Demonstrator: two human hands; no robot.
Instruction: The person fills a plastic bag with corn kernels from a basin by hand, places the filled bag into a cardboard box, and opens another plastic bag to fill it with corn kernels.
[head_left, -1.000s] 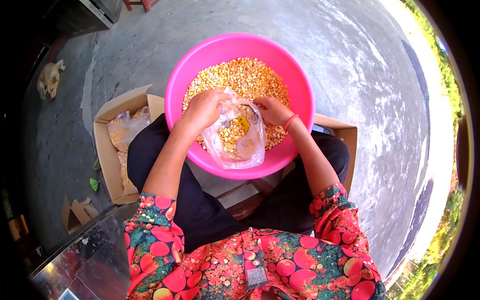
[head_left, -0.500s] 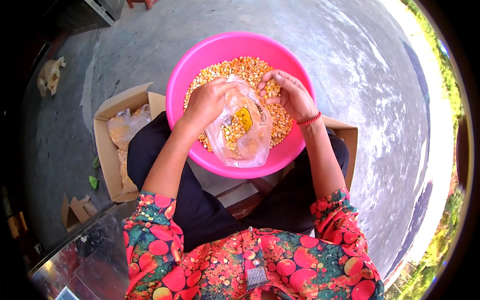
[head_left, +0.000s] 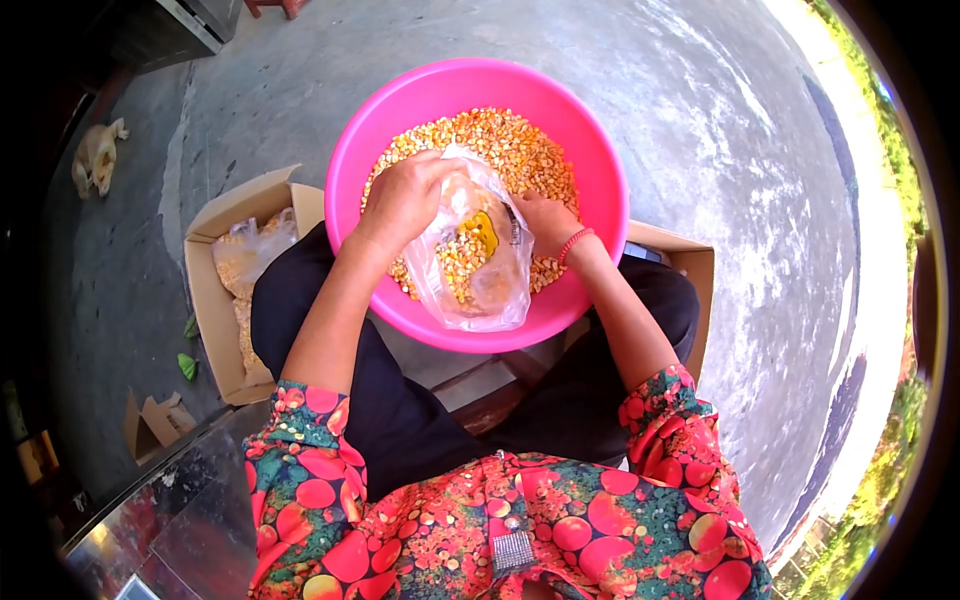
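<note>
A pink basin [head_left: 350, 130] holds loose corn kernels [head_left: 500, 140]. Over them lies a clear plastic bag [head_left: 500, 320] with a yellow print and kernels showing in it. My left hand [head_left: 405, 200] is closed on the bag's upper left edge. At the bag's right edge is my right hand [head_left: 547, 222], with a red band on the wrist. Its fingers point down toward the kernels and their tips are hidden, so what they hold cannot be made out.
An open cardboard box [head_left: 205, 290] with bagged kernels stands left of my legs. Another box [head_left: 695, 265] is on the right. A dog [head_left: 98, 158] lies on the floor [head_left: 270, 110] at the far left. Part of a red stool [head_left: 275, 8] shows at the top.
Half a second ago my right hand was turned up with kernels in it, right of the bag. Now it has turned over and moved down and left to the bag's edge. My left hand keeps the bag.
</note>
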